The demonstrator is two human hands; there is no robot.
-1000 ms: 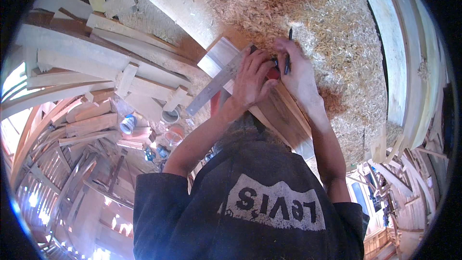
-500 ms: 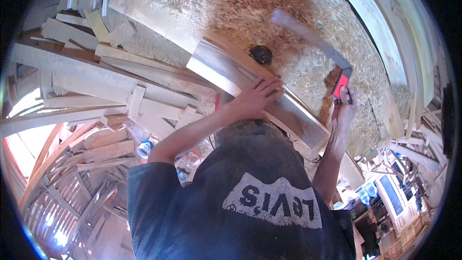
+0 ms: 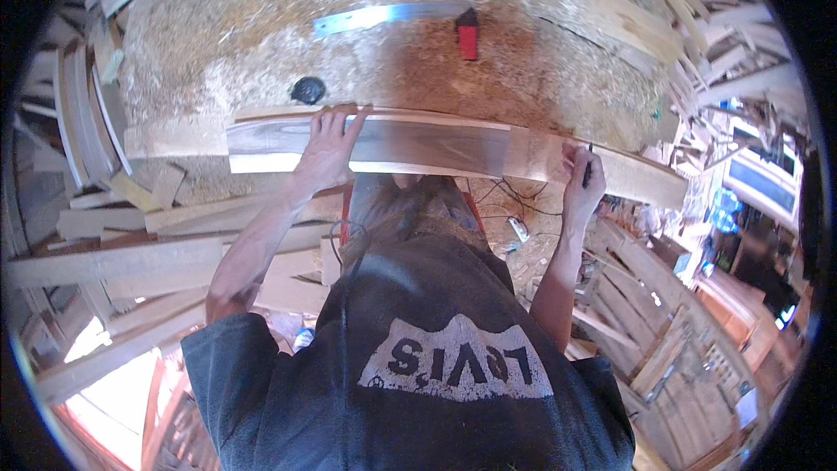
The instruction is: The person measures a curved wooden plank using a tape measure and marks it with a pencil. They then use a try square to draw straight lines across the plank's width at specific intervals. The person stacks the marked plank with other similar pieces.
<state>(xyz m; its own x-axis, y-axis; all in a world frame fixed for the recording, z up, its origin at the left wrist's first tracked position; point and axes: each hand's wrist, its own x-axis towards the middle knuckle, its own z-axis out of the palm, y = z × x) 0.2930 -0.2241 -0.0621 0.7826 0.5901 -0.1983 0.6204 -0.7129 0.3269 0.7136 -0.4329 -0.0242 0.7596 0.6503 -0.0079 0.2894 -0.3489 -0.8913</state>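
Note:
A grey-brown wooden board (image 3: 427, 144) lies across in front of me, over a longer pale plank (image 3: 641, 176) that reaches out to the right. My left hand (image 3: 330, 155) rests on the board's left part, its fingers stretched out toward the far edge. Over the pale plank, past the board's right end, my right hand (image 3: 582, 176) is closed around a slim dark pencil or marker (image 3: 588, 167); its exact kind is hard to make out. Beyond the board, a try square with a red handle (image 3: 468, 42) and a metal blade lies on the shavings.
Sawdust and shavings cover the surface (image 3: 218, 44) beyond the board. A round black object (image 3: 308, 90) sits just past the board, near my left hand. Stacked planks (image 3: 83, 118) stand at the left, and loose cables (image 3: 514, 196) hang below the board.
My right hand has let go of the try square, which now lies on the shavings, and holds a slim dark thing. The view has turned, so the board now runs nearly level.

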